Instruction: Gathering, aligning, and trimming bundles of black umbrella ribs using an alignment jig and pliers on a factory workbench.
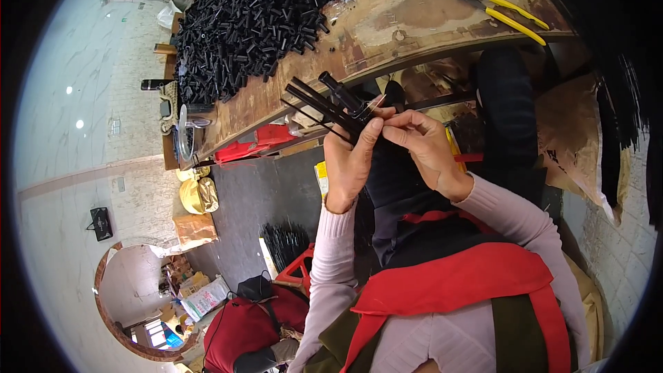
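Note:
My left hand (349, 169) is wrapped round a bundle of thin black rods (314, 102), which looks like a folded umbrella frame. The rods point up and to the left, in front of the bench edge. Among them sits a thicker black cylindrical piece (340, 90). My right hand (431, 148) meets the bundle from the right, its thumb and forefinger pinched together close to my left thumb. A thin shiny strand (376, 102) shows beside those fingertips. What the right fingers pinch is too small to make out.
A wooden bench (394, 27) runs across the far side. It bears a big heap of short black tubes (255, 27) and yellow-handled pincers (510, 17). Red material (255, 141) lies below the bench edge. A bundle of black rods (284, 238) stands left of my left forearm.

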Motion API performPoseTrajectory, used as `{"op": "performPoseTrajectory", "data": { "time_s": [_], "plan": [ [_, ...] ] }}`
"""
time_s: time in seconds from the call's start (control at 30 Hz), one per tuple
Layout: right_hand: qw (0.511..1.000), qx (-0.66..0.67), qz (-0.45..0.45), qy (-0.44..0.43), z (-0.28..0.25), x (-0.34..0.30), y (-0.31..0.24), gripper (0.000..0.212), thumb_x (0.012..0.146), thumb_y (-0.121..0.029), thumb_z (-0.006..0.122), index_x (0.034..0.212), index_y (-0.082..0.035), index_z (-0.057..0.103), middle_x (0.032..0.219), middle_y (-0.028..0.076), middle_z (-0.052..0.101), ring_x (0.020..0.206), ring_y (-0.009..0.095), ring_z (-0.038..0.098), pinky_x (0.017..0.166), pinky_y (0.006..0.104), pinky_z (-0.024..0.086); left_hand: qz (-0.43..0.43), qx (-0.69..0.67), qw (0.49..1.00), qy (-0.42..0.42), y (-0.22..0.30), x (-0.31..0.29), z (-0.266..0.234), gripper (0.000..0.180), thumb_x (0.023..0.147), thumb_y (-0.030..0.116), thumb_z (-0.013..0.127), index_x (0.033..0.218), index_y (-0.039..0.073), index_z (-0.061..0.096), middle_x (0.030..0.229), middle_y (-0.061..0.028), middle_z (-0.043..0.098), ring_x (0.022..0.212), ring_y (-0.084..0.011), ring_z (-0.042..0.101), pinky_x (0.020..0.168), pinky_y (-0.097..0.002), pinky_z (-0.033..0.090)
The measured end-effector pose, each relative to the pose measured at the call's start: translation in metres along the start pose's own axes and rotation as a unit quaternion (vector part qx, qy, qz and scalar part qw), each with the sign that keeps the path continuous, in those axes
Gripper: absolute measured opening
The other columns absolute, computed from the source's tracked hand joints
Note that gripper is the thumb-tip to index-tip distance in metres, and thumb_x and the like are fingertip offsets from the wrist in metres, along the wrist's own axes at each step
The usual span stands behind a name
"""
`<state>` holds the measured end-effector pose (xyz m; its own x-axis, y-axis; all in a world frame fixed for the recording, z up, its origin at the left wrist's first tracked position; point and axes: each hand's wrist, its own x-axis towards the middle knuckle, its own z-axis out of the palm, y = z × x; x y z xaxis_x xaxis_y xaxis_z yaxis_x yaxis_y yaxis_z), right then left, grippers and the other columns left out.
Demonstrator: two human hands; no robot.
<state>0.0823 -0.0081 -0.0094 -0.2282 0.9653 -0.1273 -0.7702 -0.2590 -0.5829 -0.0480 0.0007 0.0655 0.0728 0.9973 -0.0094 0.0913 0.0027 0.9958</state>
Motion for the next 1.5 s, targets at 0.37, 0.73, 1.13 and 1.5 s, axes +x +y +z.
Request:
{"op": "performPoseTrajectory", "data": {
  "time_s": [0.37,0.73,1.13,1.5],
  "plan": [
    [0.989,-0.002,0.111,-0.096,-0.008,0.003,0.002,0.03,0.102,-0.022,0.058,0.126,-0.005,0.064,0.118,0.001,0.065,0.109,0.007,0.057,0.099,0.0232,0.042,0.038,0.106,0.993,0.03,-0.003,-0.003,0.008,0.019,0.095,0.006,0.061,0.104,-0.008,0.069,0.105,-0.0124,0.074,0.093,-0.0133,0.067,0.082,-0.0276,0.053],
    [0.858,-0.48,-0.085,-0.164,-0.034,-0.004,-0.04,0.028,0.094,-0.012,0.064,0.12,-0.003,0.068,0.126,0.007,0.063,0.122,0.023,0.057,0.106,0.034,0.041,0.009,0.062,0.998,0.001,-0.001,0.003,0.009,0.02,0.098,0.003,0.052,0.098,-0.008,0.068,0.102,-0.0141,0.072,0.099,-0.0213,0.066,0.092,-0.0337,0.049],
    [0.449,-0.844,-0.293,0.009,-0.136,0.098,-0.233,0.043,0.091,-0.031,0.066,0.121,-0.001,0.057,0.107,0.017,0.056,0.099,0.032,0.056,0.088,0.0389,0.044,-0.043,-0.314,0.94,-0.123,-0.045,0.019,0.046,0.034,0.099,0.03,0.062,0.113,0.001,0.051,0.069,0.0013,0.04,0.058,-0.0091,0.039,0.055,-0.025,0.036],
    [0.768,-0.622,0.056,-0.14,-0.021,-0.033,-0.184,0.031,0.095,-0.015,0.06,0.122,-0.001,0.056,0.081,0.011,0.061,0.068,0.016,0.058,0.064,0.0286,0.046,-0.097,-0.268,0.958,-0.045,-0.026,-0.005,0.04,0.022,0.093,0.017,0.071,0.107,0.001,0.064,0.068,0.0059,0.049,0.055,-0.0035,0.04,0.05,-0.0213,0.03]
  ]
}}
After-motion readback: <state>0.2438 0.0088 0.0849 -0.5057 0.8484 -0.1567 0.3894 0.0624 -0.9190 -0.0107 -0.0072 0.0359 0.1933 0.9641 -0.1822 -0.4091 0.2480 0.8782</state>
